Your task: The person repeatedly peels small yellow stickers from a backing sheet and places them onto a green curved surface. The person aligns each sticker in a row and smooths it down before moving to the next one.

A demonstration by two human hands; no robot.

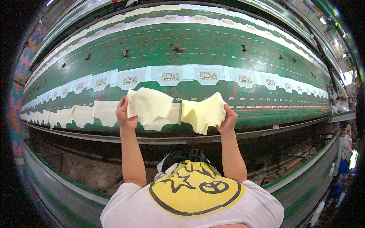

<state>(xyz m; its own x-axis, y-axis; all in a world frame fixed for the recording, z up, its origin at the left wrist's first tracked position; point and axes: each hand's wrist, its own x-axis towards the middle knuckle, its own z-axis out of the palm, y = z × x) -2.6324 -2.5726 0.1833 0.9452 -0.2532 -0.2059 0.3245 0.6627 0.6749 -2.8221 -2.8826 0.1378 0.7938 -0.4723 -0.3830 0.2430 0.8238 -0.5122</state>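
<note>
Over the near edge of a long green table [266, 97], my left hand [126, 117] grips a cream fabric piece [150, 104] by its left side, fingers closed on it. A brighter yellow fabric piece [207, 112] hangs creased from my right hand [229, 119], pinched at its right end. The two cut cloths are held a small gap apart. Partly covered by the left cloth, another cream piece [161, 123] lies on the table. Whether either hand holds more than one layer, I cannot tell.
Left of my hands, a row of cream pieces [108, 112] lies along the near edge. Farther in, white pieces [207, 74] with colourful printed rectangles form a long row. Small metal pegs [178, 48] stand up from the tabletop. A metal rail [182, 138] borders the near side.
</note>
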